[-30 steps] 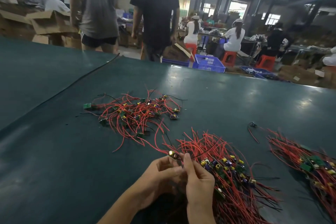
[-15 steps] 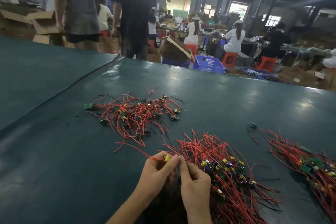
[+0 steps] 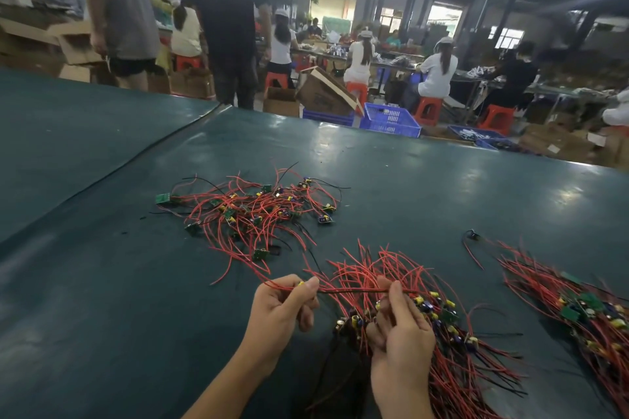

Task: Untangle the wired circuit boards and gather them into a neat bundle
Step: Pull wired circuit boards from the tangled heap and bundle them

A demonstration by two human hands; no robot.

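Reaches in from the bottom edge, low over the dark green counter (image 3: 102, 282). Holds the left hand (image 3: 282, 308) with its back to the camera and its fingers curled, thumb and first finger pinching one end of a red wire (image 3: 350, 290) right by a small yellow part (image 3: 301, 283). Holds that wire straight and level across to the right hand (image 3: 398, 333) — pinched there too, between thumb and fingertips, with the lower fingers curled in among the little boards of the near bundle (image 3: 452, 360). Farther back on the counter, well apart from both hands: the tangled pile (image 3: 252, 211) — and off to the right, a second bundle (image 3: 578, 309).
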